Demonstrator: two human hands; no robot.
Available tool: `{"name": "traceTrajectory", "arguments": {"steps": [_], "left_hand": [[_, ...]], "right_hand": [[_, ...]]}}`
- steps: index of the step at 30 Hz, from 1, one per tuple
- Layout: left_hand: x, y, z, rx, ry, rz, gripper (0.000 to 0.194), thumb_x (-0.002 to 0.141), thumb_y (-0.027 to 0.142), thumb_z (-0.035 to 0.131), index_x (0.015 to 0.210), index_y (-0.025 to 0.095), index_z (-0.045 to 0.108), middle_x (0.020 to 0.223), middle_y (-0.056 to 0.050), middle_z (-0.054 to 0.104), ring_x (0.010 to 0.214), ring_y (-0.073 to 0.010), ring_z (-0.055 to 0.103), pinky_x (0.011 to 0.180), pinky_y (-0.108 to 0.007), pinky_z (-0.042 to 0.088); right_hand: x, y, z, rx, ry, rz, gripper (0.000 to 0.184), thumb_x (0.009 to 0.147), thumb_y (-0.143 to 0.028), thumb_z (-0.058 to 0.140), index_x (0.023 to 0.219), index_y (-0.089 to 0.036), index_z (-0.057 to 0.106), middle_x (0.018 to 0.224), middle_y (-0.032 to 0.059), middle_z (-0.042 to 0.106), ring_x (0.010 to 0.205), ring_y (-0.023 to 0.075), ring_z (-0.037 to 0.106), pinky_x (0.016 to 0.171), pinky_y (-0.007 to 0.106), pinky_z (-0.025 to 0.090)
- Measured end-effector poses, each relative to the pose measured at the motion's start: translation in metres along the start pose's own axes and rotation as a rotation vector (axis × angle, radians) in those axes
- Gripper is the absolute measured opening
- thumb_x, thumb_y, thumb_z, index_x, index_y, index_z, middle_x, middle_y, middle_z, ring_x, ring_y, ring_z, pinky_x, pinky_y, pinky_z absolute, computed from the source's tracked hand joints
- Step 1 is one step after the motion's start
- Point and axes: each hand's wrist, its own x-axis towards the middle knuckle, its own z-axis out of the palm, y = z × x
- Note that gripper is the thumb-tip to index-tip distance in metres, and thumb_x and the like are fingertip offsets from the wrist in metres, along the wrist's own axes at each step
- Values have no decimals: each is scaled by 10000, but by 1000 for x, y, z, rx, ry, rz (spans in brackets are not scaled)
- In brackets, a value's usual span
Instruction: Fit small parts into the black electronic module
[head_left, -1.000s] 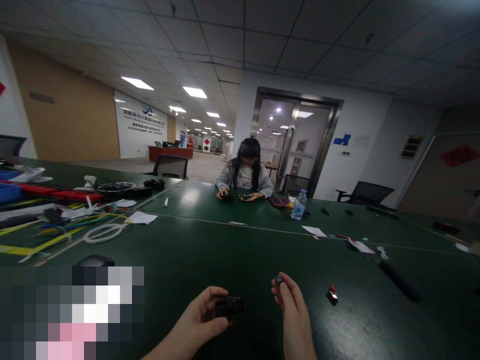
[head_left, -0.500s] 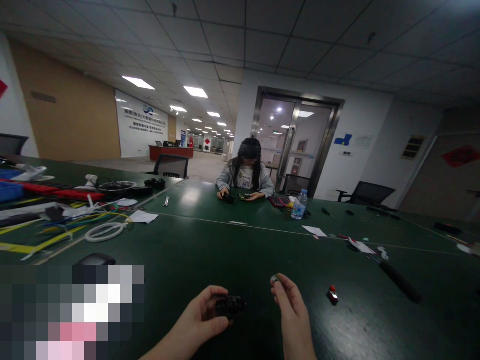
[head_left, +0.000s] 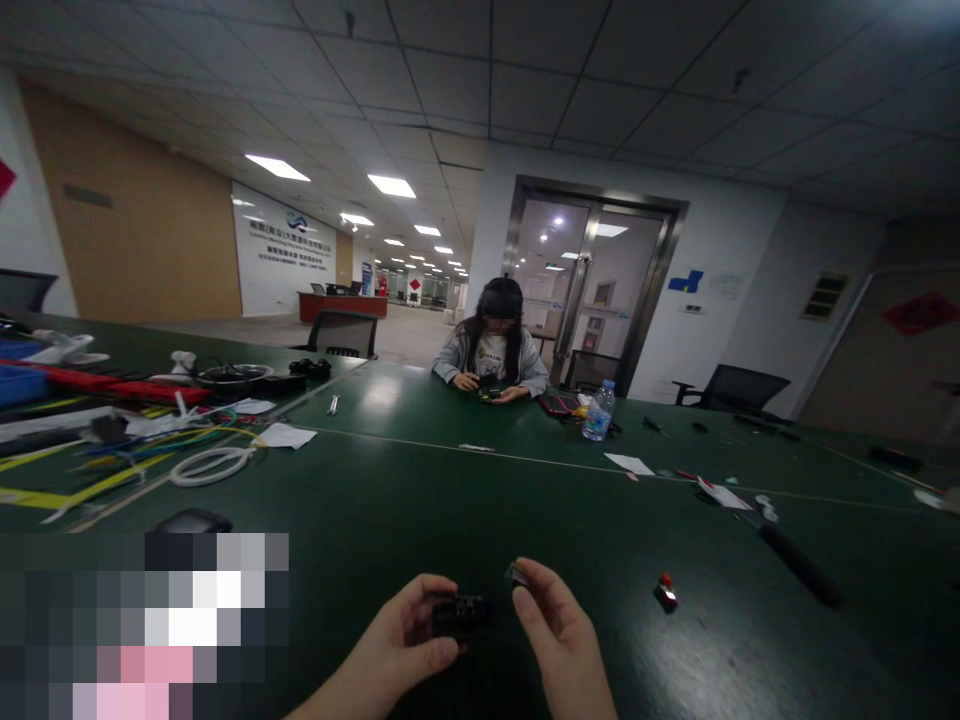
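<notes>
Close to the table's near edge, my left hand [head_left: 401,640] is closed around a small black device [head_left: 461,613] with a ridged surface; its exact kind is unclear. Just right of it, my right hand [head_left: 553,625] pinches a small flat piece [head_left: 517,575], dark with a light edge, between thumb and fingers. A short gap separates this piece from the black device. On the table right of my right hand lies a small black part with a red top [head_left: 665,592].
A long black-handled tool [head_left: 801,565] rests at the right. A water bottle [head_left: 598,411] stands near a person [head_left: 491,345] seated opposite, who handles small dark parts. Coiled white cable [head_left: 211,466] and loose wires crowd the left, with a dark rounded object [head_left: 193,521] nearer me.
My right hand has moved left and slightly down with the small piece, closer to the black device. My left hand stays nearly in place. The person opposite has brought both hands closer together.
</notes>
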Motion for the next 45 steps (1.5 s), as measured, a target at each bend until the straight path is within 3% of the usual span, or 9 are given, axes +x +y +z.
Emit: {"name": "traceTrajectory", "arguments": {"steps": [4, 9, 23, 35, 38, 42, 45], "left_hand": [[2, -6, -2, 0, 18, 5, 529, 588, 396, 801, 1005, 223, 525, 963, -61, 668, 884, -255, 622, 816, -408, 430], [4, -9, -2, -18, 3, 54, 526, 587, 397, 804, 997, 220, 527, 950, -58, 670, 858, -241, 624, 778, -379, 433], [-1, 6, 8, -61, -49, 38, 500, 596, 348, 812, 985, 211, 530, 925, -39, 684, 862, -214, 624, 743, -318, 404], [1, -3, 3, 22, -97, 56, 493, 662, 393, 743, 1020, 225, 449, 949, -41, 653, 895, -225, 609, 761, -348, 406], [-3, 6, 5, 259, -62, 66, 391, 712, 307, 667, 1016, 228, 435, 990, -38, 619, 949, -228, 579, 812, -361, 407], [-7, 24, 6, 838, 64, 17, 352, 648, 145, 605, 981, 210, 510, 996, -28, 569, 949, -226, 531, 830, -344, 391], [-7, 34, 6, 1052, 66, -53, 350, 623, 166, 622, 966, 207, 563, 1005, -28, 556, 946, -243, 512, 815, -348, 385]], "right_hand": [[-5, -2, 4, -137, -106, -64, 357, 687, -466, 639, 937, -214, 675, 952, 74, 672, 929, 263, 595, 865, 385, 443], [-10, -3, 6, -225, -240, -138, 227, 716, -334, 622, 914, -243, 683, 1067, 70, 618, 1050, 261, 545, 943, 379, 393], [-12, 1, 6, -313, -369, -132, 219, 725, -295, 612, 933, -266, 676, 1125, 67, 581, 1083, 266, 523, 950, 399, 372], [-7, 2, 3, -394, -489, -205, 235, 715, -183, 582, 943, -203, 638, 1087, 82, 577, 1023, 215, 551, 890, 340, 411], [-5, 2, 3, -438, -508, -225, 268, 690, -132, 578, 941, -207, 634, 1075, 65, 590, 1012, 208, 558, 891, 317, 408], [-5, 2, 5, -536, -486, -141, 369, 655, -103, 572, 1000, -229, 607, 1045, 31, 620, 995, 200, 562, 876, 295, 412], [-7, 1, 8, -654, -486, -63, 402, 649, -136, 591, 1040, -230, 600, 1083, 35, 619, 1040, 224, 540, 911, 321, 388]]}}
